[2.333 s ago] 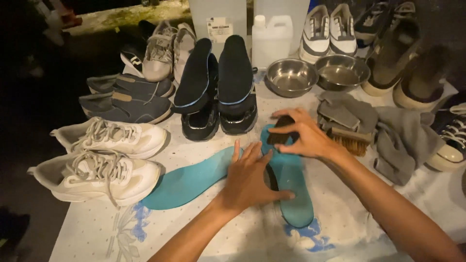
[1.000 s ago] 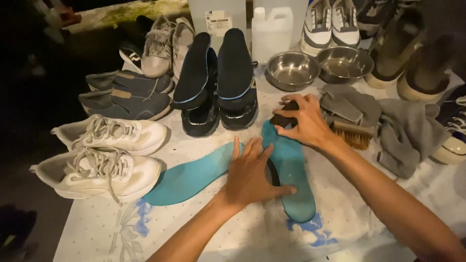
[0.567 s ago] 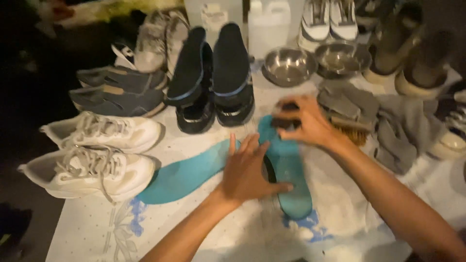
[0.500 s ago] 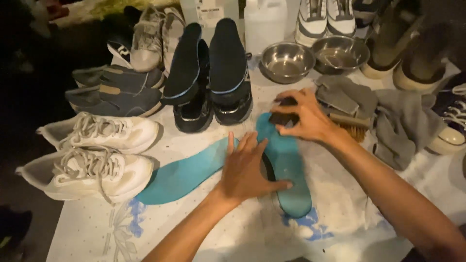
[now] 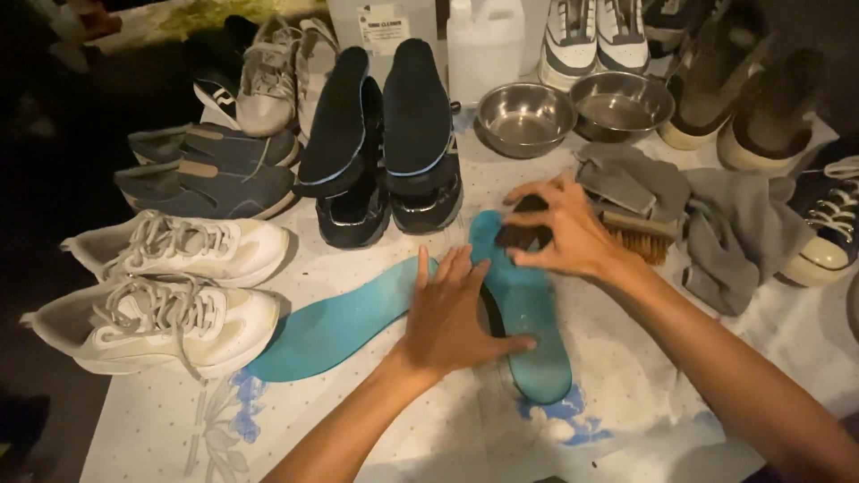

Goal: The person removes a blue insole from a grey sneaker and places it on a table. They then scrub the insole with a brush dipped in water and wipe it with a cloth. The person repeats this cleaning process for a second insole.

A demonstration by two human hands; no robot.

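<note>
Left hand [image 5: 452,309] lies flat, fingers spread, pressing on the teal insole [image 5: 528,313] at its mid length; the thumb reaches toward the insole's near end. This insole lies lengthwise on the white cloth [image 5: 626,402], heel or toe end toward the person, which end cannot be told. Right hand [image 5: 559,233] is closed around a small dark brush [image 5: 523,234], gripping it from above, bristles down on the insole's far end.

A second teal insole [image 5: 335,326] lies flat just left of the first, angled, its tip under the left hand's fingers.

Surroundings: a pair of black shoes [image 5: 389,192] with dark insoles [image 5: 376,112] propped in them stands directly beyond the hands. Two white sneakers [image 5: 170,286] sit at the left edge, grey shoes [image 5: 210,170] behind them. Two steel bowls [image 5: 573,112] stand at the far side. A wooden brush [image 5: 637,234] and grey rags [image 5: 716,215] lie just right of the right hand. A white jug [image 5: 483,49] stands at the back.
</note>
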